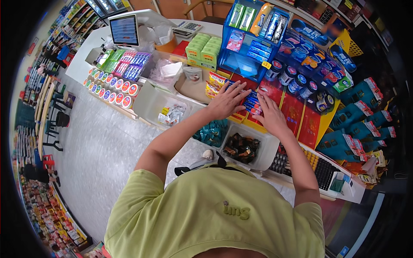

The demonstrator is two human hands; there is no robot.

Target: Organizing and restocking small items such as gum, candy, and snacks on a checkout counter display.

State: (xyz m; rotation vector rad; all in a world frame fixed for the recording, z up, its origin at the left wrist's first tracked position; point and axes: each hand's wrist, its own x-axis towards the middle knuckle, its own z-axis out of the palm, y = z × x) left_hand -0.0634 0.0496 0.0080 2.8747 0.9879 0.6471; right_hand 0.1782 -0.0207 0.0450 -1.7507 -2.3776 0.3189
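Blue flat candy or gum packs [252, 102] with some pink printing lie on the counter display between my two hands. My left hand [227, 100] is spread over the left side of these packs, thumb near their edge, hiding part of them. Along their right side rests my right hand [272, 116], palm down with its fingers extended. Red and yellow snack packets [215, 84] stand just beyond my left hand, beside a beige tray [190, 85]. Red boxes [269, 92] lie under and around the packs.
A blue tiered rack [245, 63] of sweets rises behind my hands. Round gum tubs [287, 76] stand to the right. Nearer me are bins of teal-wrapped [211, 132] and dark-wrapped sweets [242, 147]. Green boxes [203, 51] and a screen [123, 30] are left.
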